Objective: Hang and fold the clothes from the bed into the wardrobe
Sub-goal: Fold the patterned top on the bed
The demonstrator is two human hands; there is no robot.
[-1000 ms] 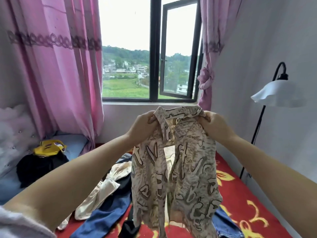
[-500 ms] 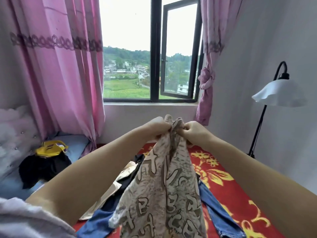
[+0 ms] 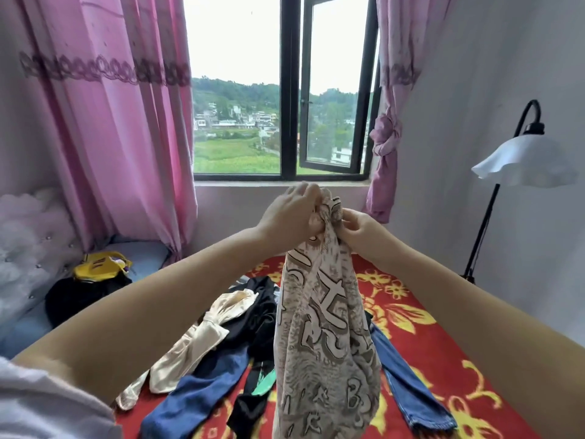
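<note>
I hold a beige patterned shirt (image 3: 326, 337) up in front of me over the bed (image 3: 421, 315). It hangs gathered into a narrow bundle. My left hand (image 3: 289, 213) grips its top from the left. My right hand (image 3: 359, 228) pinches the same bunched top from the right, close beside the left. On the red flowered cover below lie a cream garment (image 3: 196, 340), blue jeans (image 3: 202, 394), a black garment (image 3: 256, 315) and a black and green piece (image 3: 253, 394). No wardrobe is in view.
A black and yellow pile (image 3: 85, 286) sits at the bed's head on the left, by the tufted headboard (image 3: 28, 232). Pink curtains (image 3: 104, 122) frame the window (image 3: 285, 90). A floor lamp (image 3: 519, 160) stands against the right wall.
My hands came together, gathering the spread shirt into a narrow bundle, then rose slightly. The left hand's fingers have shifted over the bunched top.
</note>
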